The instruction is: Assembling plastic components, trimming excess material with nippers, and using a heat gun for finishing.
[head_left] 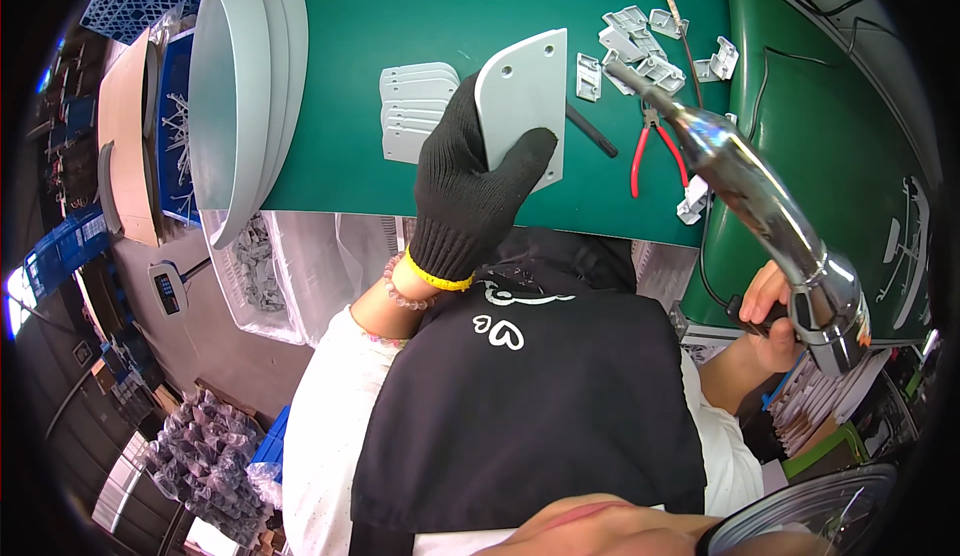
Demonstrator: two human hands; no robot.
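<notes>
My left hand (462, 181), in a black knitted glove with a yellow cuff, grips a light grey plastic plate (525, 96) above the green table. The plate is tilted up, with a rounded corner and small holes; my thumb presses on its face. At the lower right, my bare right hand (770, 316) is wrapped round the handle of a shiny chrome heat gun (745, 181). Its narrow nozzle points up and left, over small grey plastic brackets (640, 41), apart from the plate. A stack of similar grey plates (415, 106) lies left of my glove.
Red-handled pliers (650, 146) and a black pen-like rod (592, 131) lie on the green table (370, 6). Large curved grey panels (240, 96) stand at the left edge. A clear bin (310, 256) sits below them. A black cable (765, 76) crosses the green surface at right.
</notes>
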